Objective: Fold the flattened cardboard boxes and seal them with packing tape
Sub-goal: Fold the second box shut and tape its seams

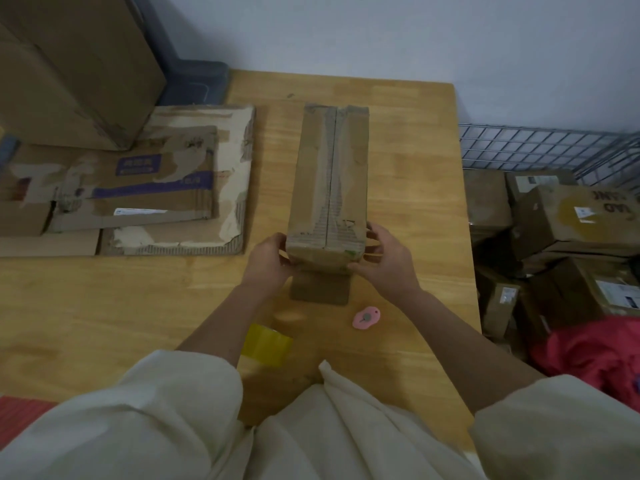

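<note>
A long, narrow cardboard box [330, 174] lies on the wooden table [415, 161], its two top flaps meeting along a centre seam. One end flap [320, 289] hangs open toward me, flat on the table. My left hand [272, 259] grips the box's near left corner. My right hand [384, 259] holds the near right corner, thumb on the front face and fingers curled round the side. A roll of yellowish packing tape [266, 344] sits by my left forearm. A small pink cutter [366, 317] lies under my right wrist.
Flattened, torn cardboard boxes [156, 188] are stacked at the table's left, with a big upright carton [76, 64] behind them. Right of the table, a wire basket [540, 147] holds several sealed parcels [571, 216]. A red cloth [595, 348] lies below them.
</note>
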